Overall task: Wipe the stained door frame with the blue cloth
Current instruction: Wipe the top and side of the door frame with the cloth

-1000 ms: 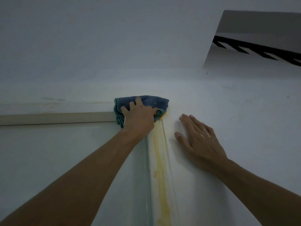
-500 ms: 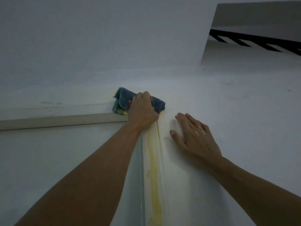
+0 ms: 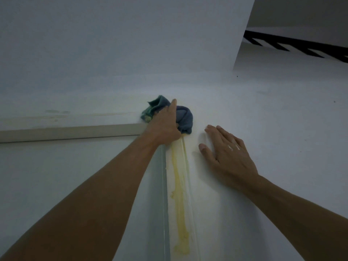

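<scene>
My left hand point(image 3: 165, 123) grips the bunched blue cloth point(image 3: 183, 117) and presses it against the top corner of the white door frame point(image 3: 190, 185). A greenish corner of the cloth sticks out to the left of my hand. A yellow stain point(image 3: 179, 200) runs down the frame's upright from just below the cloth to the bottom of the view. My right hand point(image 3: 226, 153) lies flat on the wall right of the frame, fingers spread, holding nothing.
The frame's top rail point(image 3: 71, 131) runs left from the corner, with the pale door point(image 3: 56, 176) beneath it. White wall and ceiling fill the upper view. A dark striped opening point(image 3: 301, 42) sits at the top right.
My left hand has gone from flat on a spread cloth to clenched around it, bunching it at the corner. The right hand stays planted on the wall.
</scene>
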